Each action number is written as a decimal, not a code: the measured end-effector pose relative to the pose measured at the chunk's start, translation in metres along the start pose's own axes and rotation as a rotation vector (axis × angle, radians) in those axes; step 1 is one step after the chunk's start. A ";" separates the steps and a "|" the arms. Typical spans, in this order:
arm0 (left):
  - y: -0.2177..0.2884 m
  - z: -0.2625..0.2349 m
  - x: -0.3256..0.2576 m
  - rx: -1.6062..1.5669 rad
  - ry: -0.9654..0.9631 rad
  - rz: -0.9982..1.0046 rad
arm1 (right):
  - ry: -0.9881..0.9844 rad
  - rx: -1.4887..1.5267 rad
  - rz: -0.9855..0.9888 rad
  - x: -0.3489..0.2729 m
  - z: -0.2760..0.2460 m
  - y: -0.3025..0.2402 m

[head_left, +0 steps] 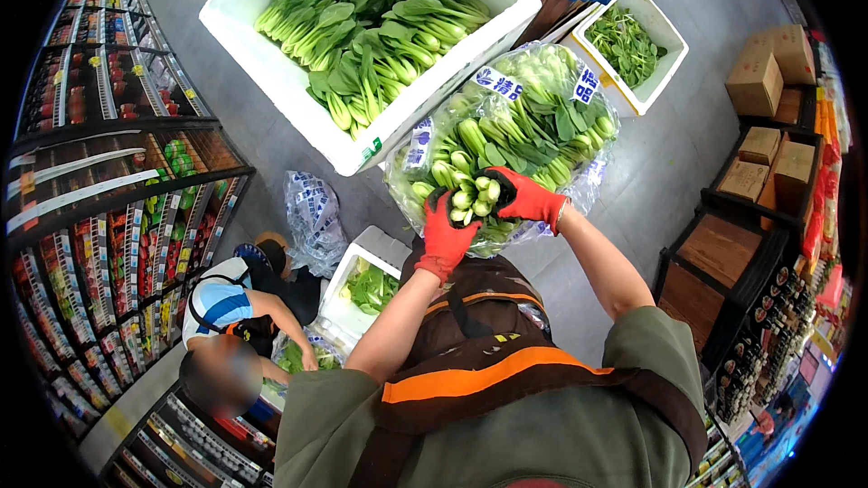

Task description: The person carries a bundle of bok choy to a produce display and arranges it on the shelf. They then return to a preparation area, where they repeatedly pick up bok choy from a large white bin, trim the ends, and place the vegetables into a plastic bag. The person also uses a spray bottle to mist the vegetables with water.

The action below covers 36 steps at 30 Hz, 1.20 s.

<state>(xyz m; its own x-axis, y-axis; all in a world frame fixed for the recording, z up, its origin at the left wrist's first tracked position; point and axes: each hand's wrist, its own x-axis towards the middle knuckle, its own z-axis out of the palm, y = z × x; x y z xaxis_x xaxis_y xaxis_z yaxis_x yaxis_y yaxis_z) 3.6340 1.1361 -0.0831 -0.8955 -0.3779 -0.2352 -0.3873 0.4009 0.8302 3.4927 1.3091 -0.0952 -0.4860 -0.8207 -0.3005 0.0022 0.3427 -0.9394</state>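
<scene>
Both my hands wear red gloves with dark palms. Between them is a bunch of bok choy [472,199], its pale green stem ends turned up toward me. My left hand [448,233] grips the bunch from its left side, and my right hand [532,197] closes on it from the right. Right behind the bunch lies a large clear plastic bag [418,146] with blue printing, opened around more bok choy [524,140]. Beyond it on the left stands a white foam box [298,95], with bok choy [380,36] laid in rows inside.
A smaller white foam box [674,45] of leafy greens stands at the back right. To the left, a person [221,307] crouches beside another foam box [384,246] and a crumpled plastic bag [312,217]. Store shelves [117,172] line the left; wooden crates [719,248] and cartons [755,81] the right.
</scene>
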 end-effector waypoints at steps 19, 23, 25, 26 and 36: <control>0.005 0.009 0.007 -0.448 0.089 -0.024 | -0.093 0.200 0.017 0.032 -0.008 0.032; -0.019 0.010 0.015 -0.530 0.029 -0.052 | -0.103 0.209 0.057 0.023 -0.009 0.025; -0.029 0.007 0.022 -0.499 0.002 -0.027 | -0.094 0.236 0.049 0.026 -0.008 0.021; -0.033 0.006 0.026 -0.483 -0.036 -0.023 | -0.098 0.250 0.036 0.028 -0.009 0.022; 0.007 -0.009 0.005 -0.047 -0.039 0.078 | -0.098 0.139 -0.114 0.010 -0.005 0.003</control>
<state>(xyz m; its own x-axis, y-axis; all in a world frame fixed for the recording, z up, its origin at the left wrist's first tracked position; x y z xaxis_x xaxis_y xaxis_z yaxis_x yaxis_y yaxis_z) 3.6285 1.1294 -0.0742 -0.9308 -0.3137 -0.1874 -0.3057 0.3878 0.8696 3.4833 1.3048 -0.1004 -0.4024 -0.8934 -0.1996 0.0765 0.1844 -0.9799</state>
